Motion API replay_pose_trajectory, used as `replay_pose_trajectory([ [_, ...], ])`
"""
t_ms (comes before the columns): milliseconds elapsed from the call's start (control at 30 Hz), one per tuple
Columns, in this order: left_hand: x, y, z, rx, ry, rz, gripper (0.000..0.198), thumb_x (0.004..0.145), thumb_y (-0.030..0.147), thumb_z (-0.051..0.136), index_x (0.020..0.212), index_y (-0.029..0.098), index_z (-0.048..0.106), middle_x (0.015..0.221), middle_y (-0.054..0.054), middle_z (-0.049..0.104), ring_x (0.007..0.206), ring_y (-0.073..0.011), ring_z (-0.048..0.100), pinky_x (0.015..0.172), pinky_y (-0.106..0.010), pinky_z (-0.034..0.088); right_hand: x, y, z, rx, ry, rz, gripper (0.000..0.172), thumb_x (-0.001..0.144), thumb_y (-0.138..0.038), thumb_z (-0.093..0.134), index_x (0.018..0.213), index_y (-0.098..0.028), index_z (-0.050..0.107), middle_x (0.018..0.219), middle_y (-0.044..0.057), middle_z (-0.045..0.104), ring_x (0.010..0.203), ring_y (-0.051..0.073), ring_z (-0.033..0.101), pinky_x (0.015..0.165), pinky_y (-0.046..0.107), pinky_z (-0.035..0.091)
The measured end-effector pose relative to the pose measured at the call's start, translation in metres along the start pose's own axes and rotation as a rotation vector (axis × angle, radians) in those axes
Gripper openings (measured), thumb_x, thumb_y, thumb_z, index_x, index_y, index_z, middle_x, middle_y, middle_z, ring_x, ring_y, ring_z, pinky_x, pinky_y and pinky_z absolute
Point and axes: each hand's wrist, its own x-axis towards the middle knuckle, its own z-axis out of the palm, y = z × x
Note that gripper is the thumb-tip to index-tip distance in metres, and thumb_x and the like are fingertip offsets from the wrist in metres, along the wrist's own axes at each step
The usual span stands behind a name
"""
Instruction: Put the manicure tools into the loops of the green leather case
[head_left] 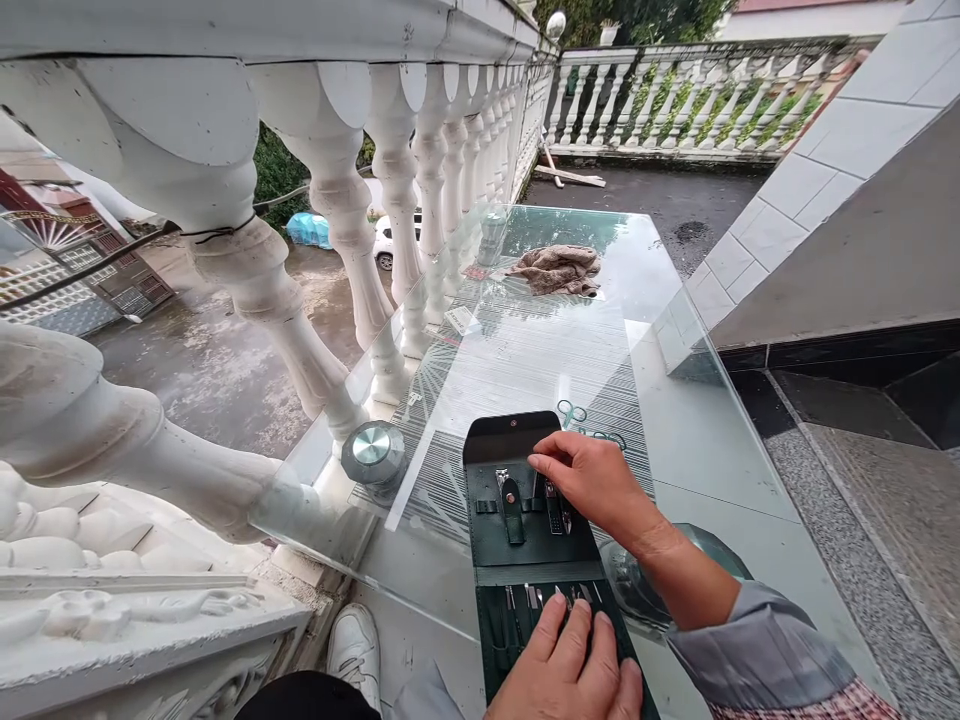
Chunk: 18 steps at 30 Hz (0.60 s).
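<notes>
A dark green manicure case (491, 555) lies unfolded on the glass table top. My left hand (570, 665) rests on its lower half with the fingers spread, over a row of slim metal tools (517, 605) in slots. Over the upper half, my right hand (600, 490) pinches thumb and forefinger together beside the elastic loops; what is between them is hidden or too thin to name. A nail clipper (502, 482) sits under a snapped strap (512, 510), and another clipper (554, 510) is below my right fingers. Scissors with teal handles (571, 412) lie just beyond the case.
A crumpled brown cloth (559, 270) lies on the far part of the glass table (720, 440). Faceted supports with round metal discs (377, 443) stand under the glass. White balusters (337, 210) line the left, and stone steps (877, 500) are at right.
</notes>
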Motion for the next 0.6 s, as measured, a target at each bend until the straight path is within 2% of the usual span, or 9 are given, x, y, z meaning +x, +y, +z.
replay_pose_trajectory([
  [133,-0.0008,-0.0002,0.0007,0.005,0.014,-0.007,0.025,0.094,0.036,0.045,0.110,0.021,0.058,0.114,-0.002,0.063,0.104,-0.0195,0.059,0.093,-0.038,0.045,0.0002,-0.0014,-0.0003,-0.012,-0.058,0.026,0.016,0.077,-0.032,0.055,0.071,-0.023,0.066,0.068,-0.001,0.067,0.065,0.015,0.059,0.064,0.028,0.041],
  [233,-0.0014,0.0004,0.0026,0.008,0.014,-0.004,0.025,0.094,0.036,0.045,0.109,0.021,0.058,0.114,-0.002,0.063,0.103,-0.0198,0.059,0.093,-0.039,0.044,0.0004,-0.0002,0.0001,-0.086,-0.114,-0.013,0.018,0.081,-0.032,0.053,0.074,-0.023,0.067,0.071,0.000,0.066,0.069,0.015,0.058,0.065,0.027,0.039],
  [333,-0.0015,0.0008,0.0038,0.009,0.004,-0.003,0.025,0.093,0.037,0.047,0.108,0.021,0.058,0.115,-0.002,0.063,0.104,-0.0201,0.058,0.094,-0.039,0.043,0.0002,0.0016,-0.0015,-0.210,-0.146,-0.084,0.029,0.086,-0.036,0.046,0.070,-0.022,0.066,0.076,0.003,0.063,0.072,0.016,0.057,0.067,0.028,0.038],
  [433,-0.0011,0.0008,0.0040,-0.002,0.053,-0.023,0.023,0.092,0.036,0.049,0.106,0.021,0.059,0.111,-0.001,0.064,0.104,-0.0203,0.058,0.095,-0.039,0.042,-0.0011,0.0012,-0.0057,-0.270,-0.202,-0.117,0.038,0.089,-0.040,0.041,0.065,-0.021,0.064,0.078,0.004,0.059,0.073,0.015,0.055,0.066,0.027,0.037],
  [600,-0.0009,0.0007,0.0041,0.015,0.042,-0.003,0.022,0.091,0.034,0.050,0.106,0.021,0.058,0.113,-0.002,0.064,0.105,-0.0210,0.058,0.095,-0.040,0.042,-0.0031,-0.0015,-0.0086,-0.241,-0.170,-0.128,0.045,0.092,-0.043,0.033,0.067,-0.021,0.063,0.080,0.004,0.056,0.079,0.016,0.052,0.070,0.028,0.036],
])
